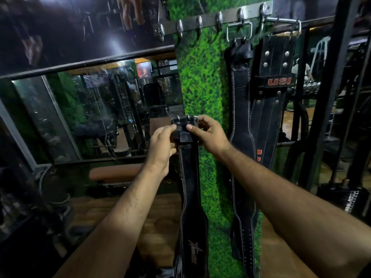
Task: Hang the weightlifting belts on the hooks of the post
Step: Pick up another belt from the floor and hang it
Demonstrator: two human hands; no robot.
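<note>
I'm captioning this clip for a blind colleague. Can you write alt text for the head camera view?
Both hands, left hand and right hand, grip the buckle end of a black belt before a grass-patterned post. Above, a hook rail holds two hanging belts on the right; the left hooks are free.

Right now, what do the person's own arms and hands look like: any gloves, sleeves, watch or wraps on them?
Both forearms are bare as far as the frame shows, with no sleeve in view. The left hand and right hand wear no gloves or wrist wraps. No watch, band or ring is visible on either one. Both forearms have visible hair.
</note>
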